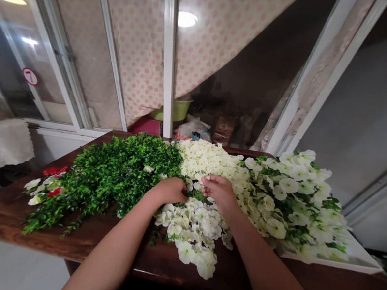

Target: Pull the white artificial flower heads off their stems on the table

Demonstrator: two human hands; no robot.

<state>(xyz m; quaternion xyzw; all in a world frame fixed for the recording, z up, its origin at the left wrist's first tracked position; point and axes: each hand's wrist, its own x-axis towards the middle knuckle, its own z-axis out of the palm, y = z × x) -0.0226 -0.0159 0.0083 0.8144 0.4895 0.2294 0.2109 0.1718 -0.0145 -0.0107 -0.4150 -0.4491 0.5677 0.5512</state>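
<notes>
My left hand (169, 190) and my right hand (220, 191) are close together over a spray of white artificial flowers (197, 230) that hangs over the front edge of a dark wooden table (94, 242). Both hands have their fingers curled into the flowers and stems, gripping them. A mound of small cream blossoms (206, 159) lies just behind my hands. Left of them spreads a heap of green leafy sprigs (113, 176). What exactly each set of fingers pinches is hidden among the petals.
A larger pile of white flowers with leaves (296, 198) lies on a white tray (360, 259) at the right. Red and white blooms (48, 182) sit at the left. Behind are window frames (167, 60), a dotted curtain (213, 33) and a green basin (179, 109).
</notes>
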